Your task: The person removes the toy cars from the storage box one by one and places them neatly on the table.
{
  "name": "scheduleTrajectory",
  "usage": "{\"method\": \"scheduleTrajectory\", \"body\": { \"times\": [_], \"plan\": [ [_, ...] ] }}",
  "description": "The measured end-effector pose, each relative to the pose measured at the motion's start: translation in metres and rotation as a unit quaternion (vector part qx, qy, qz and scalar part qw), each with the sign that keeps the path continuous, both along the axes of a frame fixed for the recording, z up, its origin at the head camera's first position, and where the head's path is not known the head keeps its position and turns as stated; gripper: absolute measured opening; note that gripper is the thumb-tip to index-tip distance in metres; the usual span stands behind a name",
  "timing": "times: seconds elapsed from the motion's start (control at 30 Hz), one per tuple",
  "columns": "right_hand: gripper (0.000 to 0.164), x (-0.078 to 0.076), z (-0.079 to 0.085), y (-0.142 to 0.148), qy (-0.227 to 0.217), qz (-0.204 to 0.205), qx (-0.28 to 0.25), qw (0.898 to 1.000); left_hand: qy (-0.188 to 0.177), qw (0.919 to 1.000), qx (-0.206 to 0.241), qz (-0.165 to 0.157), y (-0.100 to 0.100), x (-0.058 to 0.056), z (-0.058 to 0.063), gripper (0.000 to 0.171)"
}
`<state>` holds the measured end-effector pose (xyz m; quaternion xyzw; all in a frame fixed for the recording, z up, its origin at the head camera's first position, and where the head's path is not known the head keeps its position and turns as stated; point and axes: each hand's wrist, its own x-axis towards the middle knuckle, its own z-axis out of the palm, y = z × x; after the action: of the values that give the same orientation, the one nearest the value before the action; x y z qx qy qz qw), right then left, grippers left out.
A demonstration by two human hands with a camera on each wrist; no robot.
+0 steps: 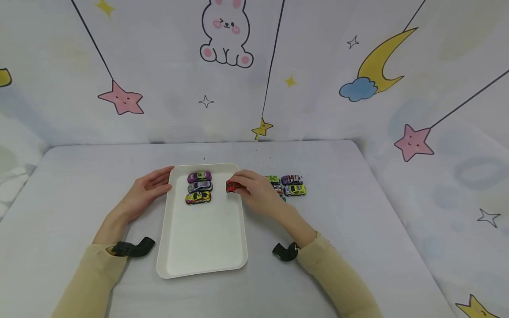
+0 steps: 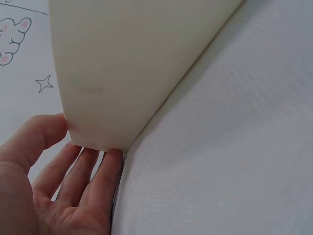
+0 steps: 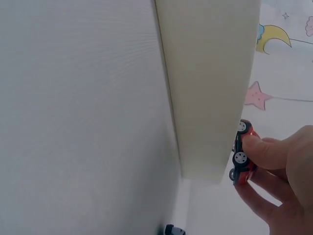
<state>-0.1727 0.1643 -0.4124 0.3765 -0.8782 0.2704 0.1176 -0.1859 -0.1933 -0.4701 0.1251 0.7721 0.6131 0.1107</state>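
A white tray (image 1: 207, 238) lies on the table with three toy cars stacked in a column near its far left: a purple car (image 1: 199, 177), a silver-grey car (image 1: 200, 187) and a yellow-and-red car (image 1: 198, 198). Beside the tray's far left corner is my left hand (image 1: 149, 190); its extended fingers and thumb touch the outer wall and rim, as the left wrist view also shows. My right hand (image 1: 258, 192) pinches a red toy car (image 3: 244, 152) between thumb and fingers, at the tray's right rim. The head view shows only the front of this car.
Right of the tray, several more toy cars stand grouped, among them a purple-and-white car (image 1: 292, 179), a yellow car (image 1: 295, 190) and a green car (image 1: 273, 179). My right hand partly covers this group. A patterned cloth backdrop (image 1: 167, 88) rises behind the table.
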Motion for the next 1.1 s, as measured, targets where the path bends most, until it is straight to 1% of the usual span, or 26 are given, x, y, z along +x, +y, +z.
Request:
{"method": "scheduleTrajectory", "body": {
  "times": [0.23, 0.33, 0.47, 0.63, 0.8, 1.0, 1.1],
  "plan": [
    [0.028, 0.004, -0.005, 0.016, 0.012, -0.009, 0.012, 1.0, -0.002, 0.9999, -0.013, 0.007, 0.0, 0.001, 0.002, 0.062],
    [0.027, 0.005, -0.009, 0.021, 0.019, -0.003, -0.003, 1.0, 0.001, 1.0, -0.008, -0.001, 0.001, 0.001, 0.003, 0.062],
    [0.026, 0.007, -0.012, 0.028, 0.031, 0.004, -0.024, 0.999, -0.001, 1.0, -0.002, -0.002, 0.001, 0.002, 0.003, 0.062],
    [0.028, 0.012, -0.014, 0.042, 0.015, -0.012, -0.037, 0.999, 0.0, 1.0, 0.004, -0.003, 0.0, 0.001, 0.002, 0.062],
    [0.03, 0.016, -0.015, 0.057, 0.001, -0.023, -0.051, 0.998, -0.007, 0.9999, 0.009, 0.003, 0.0, 0.0, 0.001, 0.061],
    [0.033, 0.02, -0.023, 0.074, 0.005, -0.031, -0.06, 0.998, -0.012, 0.9999, 0.005, 0.005, -0.001, -0.001, 0.001, 0.062],
    [0.035, 0.022, -0.028, 0.082, 0.018, -0.036, -0.06, 0.997, -0.01, 0.9999, 0.001, 0.002, -0.001, 0.0, 0.001, 0.063]
  ]
}}
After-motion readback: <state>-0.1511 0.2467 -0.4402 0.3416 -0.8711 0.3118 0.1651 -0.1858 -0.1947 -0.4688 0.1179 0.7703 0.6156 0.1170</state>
